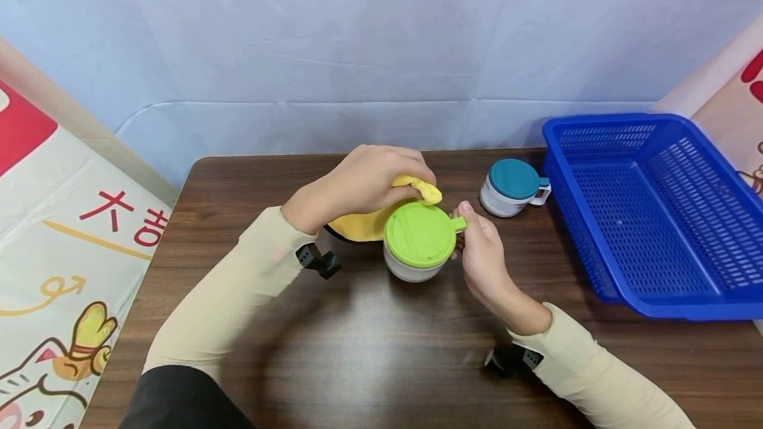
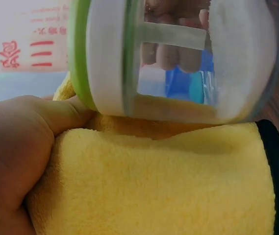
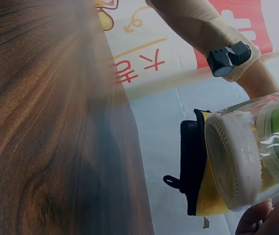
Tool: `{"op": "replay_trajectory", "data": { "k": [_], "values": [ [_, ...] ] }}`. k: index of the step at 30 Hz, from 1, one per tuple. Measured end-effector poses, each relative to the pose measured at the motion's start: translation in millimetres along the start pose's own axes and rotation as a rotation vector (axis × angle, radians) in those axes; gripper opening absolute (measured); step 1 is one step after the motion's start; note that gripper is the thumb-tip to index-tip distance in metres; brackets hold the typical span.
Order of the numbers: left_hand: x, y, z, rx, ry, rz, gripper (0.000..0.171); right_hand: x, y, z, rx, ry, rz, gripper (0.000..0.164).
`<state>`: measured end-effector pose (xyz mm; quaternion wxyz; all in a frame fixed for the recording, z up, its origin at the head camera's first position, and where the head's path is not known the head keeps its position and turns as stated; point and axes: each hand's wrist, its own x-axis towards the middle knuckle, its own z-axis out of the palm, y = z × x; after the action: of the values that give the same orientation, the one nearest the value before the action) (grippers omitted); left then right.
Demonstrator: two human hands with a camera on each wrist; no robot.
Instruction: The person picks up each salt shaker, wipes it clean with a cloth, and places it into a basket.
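A seasoning jar point(image 1: 414, 272) with a lime-green lid point(image 1: 419, 234) is held up over the table, its underside showing in the right wrist view. White granules point(image 3: 235, 156) lie in the bottom of its clear body. My right hand point(image 1: 485, 257) grips the jar's handle, with the thumb by the lid's tab. In my left hand point(image 1: 381, 181) is a yellow cloth point(image 2: 159, 181) with black edging, pinched between thumb and fingers at the lid's far side. The cloth hangs down along the jar's wall, partly hidden by the jar in the head view.
A second jar with a teal lid point(image 1: 514, 179) stands at the back right, close to a blue plastic basket point(image 1: 602, 270). Beneath everything is a brown wood-grain table point(image 1: 357, 363), with a pale curtain point(image 1: 357, 51) behind and a printed sheet point(image 1: 71, 230) at the left.
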<state>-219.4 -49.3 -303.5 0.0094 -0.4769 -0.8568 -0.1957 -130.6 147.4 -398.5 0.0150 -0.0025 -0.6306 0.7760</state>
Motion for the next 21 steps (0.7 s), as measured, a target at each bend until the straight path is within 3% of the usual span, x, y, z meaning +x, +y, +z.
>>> {"op": "replay_trajectory", "data": {
  "k": [5,21],
  "values": [
    [9.8,5.9,-3.0,0.049,-0.095,0.010,0.017,-1.2,-0.1,0.4,-0.013,0.001,0.015,0.051],
    [29.1,20.4,-3.0,0.100,-0.259,0.054,0.014,-4.0,-0.6,-1.0,-0.035,0.000,0.057,0.041]
  ]
}}
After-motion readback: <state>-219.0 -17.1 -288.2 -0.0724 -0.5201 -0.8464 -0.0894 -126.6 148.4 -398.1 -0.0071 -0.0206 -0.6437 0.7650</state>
